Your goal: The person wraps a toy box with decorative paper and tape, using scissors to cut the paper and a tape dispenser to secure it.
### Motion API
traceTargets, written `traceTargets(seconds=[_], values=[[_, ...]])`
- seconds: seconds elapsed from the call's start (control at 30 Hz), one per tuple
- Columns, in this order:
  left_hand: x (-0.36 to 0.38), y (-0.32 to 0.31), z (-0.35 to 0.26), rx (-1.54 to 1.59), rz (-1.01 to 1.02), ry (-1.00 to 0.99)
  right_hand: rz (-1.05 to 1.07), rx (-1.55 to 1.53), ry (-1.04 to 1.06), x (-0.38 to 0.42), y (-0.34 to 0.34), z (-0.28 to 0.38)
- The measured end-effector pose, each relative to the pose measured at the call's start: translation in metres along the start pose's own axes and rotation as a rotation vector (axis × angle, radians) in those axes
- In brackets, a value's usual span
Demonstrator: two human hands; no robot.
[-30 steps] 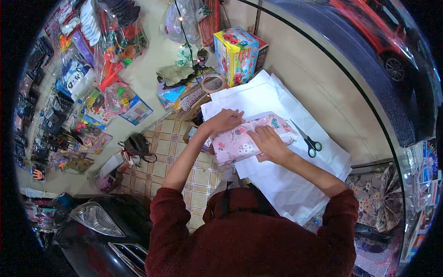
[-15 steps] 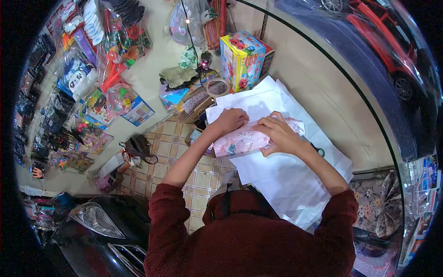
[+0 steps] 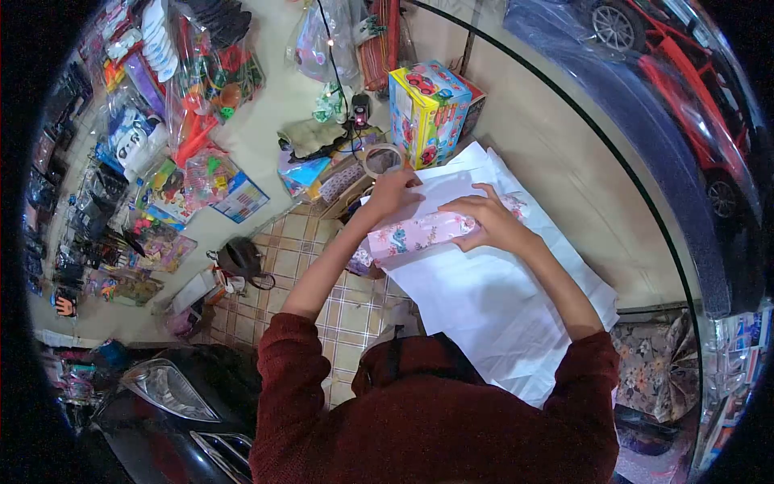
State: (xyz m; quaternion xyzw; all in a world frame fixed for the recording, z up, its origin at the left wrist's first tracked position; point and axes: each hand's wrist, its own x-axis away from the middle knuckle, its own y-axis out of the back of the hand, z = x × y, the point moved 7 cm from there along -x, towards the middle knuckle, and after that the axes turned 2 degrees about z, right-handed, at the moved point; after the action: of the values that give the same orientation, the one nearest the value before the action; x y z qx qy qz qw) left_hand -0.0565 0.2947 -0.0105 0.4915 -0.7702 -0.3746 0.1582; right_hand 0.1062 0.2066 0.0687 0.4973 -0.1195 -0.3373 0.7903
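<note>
A long package in pink floral paper [image 3: 427, 234] lies across large white sheets [image 3: 484, 298]. My right hand [image 3: 488, 223] is closed over the package's right half, with the thumb on the near side and the fingers over the far side. Beyond the package's left half is my left hand [image 3: 393, 194], just below a roll of tape [image 3: 383, 160]. Its fingers point right and look slightly apart, with nothing visible in them. Folded paper bunches at the package's left end.
A colourful toy box [image 3: 427, 113] stands behind the sheets. Left of the tape are bags and a dark cloth [image 3: 314, 139]. Packaged toys [image 3: 197, 121] fill the far left. A glass-edged counter curves along the right, and a black vehicle [image 3: 161, 403] is at lower left.
My left hand has come off the package and moved up and left toward the tape roll. The package has shifted slightly left and up under my right hand.
</note>
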Motion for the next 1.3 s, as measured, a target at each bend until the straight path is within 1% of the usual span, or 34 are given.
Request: traceTargets(seconds=[0.1, 0.2, 0.27, 0.3, 0.4, 0.5, 0.6, 0.63, 0.7, 0.73, 0.8, 0.83, 0.9, 0.93, 1.0, 1.03, 1.13, 1.23, 1.3], values=[[-0.004, 0.007, -0.011, 0.035, 0.050, -0.085, 0.097, -0.045, -0.076, -0.010, 0.000, -0.009], [-0.003, 0.005, -0.023, 0.136, 0.268, -0.080, 0.026, -0.032, 0.028, -0.017, 0.012, -0.007], [-0.003, -0.007, -0.013, 0.288, 0.335, -0.050, -0.010, -0.008, 0.007, -0.020, 0.013, -0.013], [0.001, -0.008, -0.019, 0.367, 0.369, -0.034, -0.026, 0.002, -0.004, -0.020, 0.013, -0.016], [0.016, 0.004, -0.032, 0.493, 0.342, 0.170, 0.059, 0.021, -0.055, -0.029, 0.008, -0.029], [0.034, 0.006, -0.053, 0.735, 0.461, 0.255, 0.224, -0.124, -0.173, -0.036, 0.004, -0.039], [0.037, 0.014, -0.070, 0.082, 0.418, -0.070, 0.213, -0.278, -0.175, -0.036, 0.005, -0.037], [0.034, 0.011, -0.066, 0.049, 0.401, -0.029, 0.189, -0.235, -0.135, -0.034, 0.008, -0.034], [0.037, 0.011, -0.074, -0.063, 0.333, -0.043, 0.140, -0.147, -0.057, -0.030, 0.015, -0.021], [0.040, 0.013, -0.081, -0.120, 0.297, -0.049, 0.124, -0.123, -0.079, -0.026, 0.020, -0.016], [0.049, 0.020, -0.102, -0.211, 0.242, -0.051, 0.096, -0.077, -0.123, -0.010, 0.028, 0.002], [0.054, 0.021, -0.111, -0.255, 0.215, -0.053, 0.030, -0.010, -0.101, -0.002, 0.033, 0.012], [0.065, 0.021, -0.124, -0.258, 0.088, -0.170, -0.104, 0.123, -0.055, 0.015, 0.039, 0.033], [0.070, 0.021, -0.131, -0.261, 0.023, -0.228, -0.124, 0.111, -0.110, 0.024, 0.041, 0.038], [0.078, 0.018, -0.140, -0.287, 0.042, -0.255, -0.165, 0.087, -0.217, 0.042, 0.048, 0.049], [0.081, 0.016, -0.144, -0.301, 0.052, -0.269, -0.114, 0.078, -0.241, 0.048, 0.051, 0.059], [0.091, 0.011, -0.153, -0.320, -0.046, -0.458, -0.075, 0.310, -0.123, 0.064, 0.037, 0.056], [0.099, 0.010, -0.162, -0.628, -0.151, -0.506, -0.150, 0.417, -0.126, 0.075, 0.040, 0.069], [0.114, 0.022, -0.180, -0.394, -0.343, -0.454, -0.228, 0.432, -0.124, 0.079, 0.037, 0.071]])
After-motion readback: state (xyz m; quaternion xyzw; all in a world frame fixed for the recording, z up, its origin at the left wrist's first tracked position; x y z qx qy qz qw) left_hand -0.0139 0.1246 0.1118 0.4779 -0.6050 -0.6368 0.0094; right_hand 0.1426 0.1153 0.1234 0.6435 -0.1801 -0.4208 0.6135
